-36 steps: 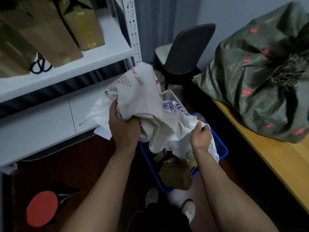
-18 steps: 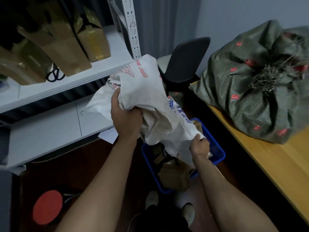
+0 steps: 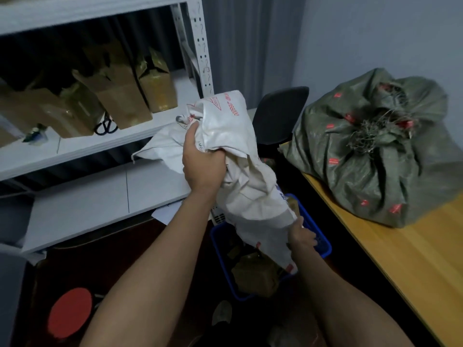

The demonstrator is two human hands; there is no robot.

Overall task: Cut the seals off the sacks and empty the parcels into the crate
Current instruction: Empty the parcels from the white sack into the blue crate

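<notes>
1. The blue crate [image 3: 220, 256] stands on the dark floor, low in the view between the person's two forearms. Brown parcels [image 3: 255, 274] lie inside it, and the largest is toward its near end.
2. The white sack [image 3: 240, 176] hangs slanted over the crate. Its red-printed top is up and to the left of the crate, and its lower end dips inside the rim above the parcels.
3. Above and left of the crate, the left hand [image 3: 203, 164] is clenched round a bunched handful of the sack's upper part.
4. At the crate's right rim, the right hand [image 3: 300, 235] has its fingers curled round the sack's lower edge and grips the cloth.
5. To the right of the crate and higher up, a green sack [image 3: 375, 166] with small red marks sits on the wooden desk [image 3: 413, 259]. Its neck is gathered into a frayed knot, and no seal can be made out there.
6. The desk edge runs along the crate's right side.
7. A dark chair [image 3: 278, 113] stands behind the crate.
8. A white shelf unit [image 3: 100, 149] stands to the left of the crate. It holds cardboard boxes [image 3: 120, 101], with black-handled scissors [image 3: 106, 126] just beside them.
9. On the floor well to the near left of the crate lies a red paddle [image 3: 70, 313]. A shoe [image 3: 221, 313] shows just below the crate's near end.
</notes>
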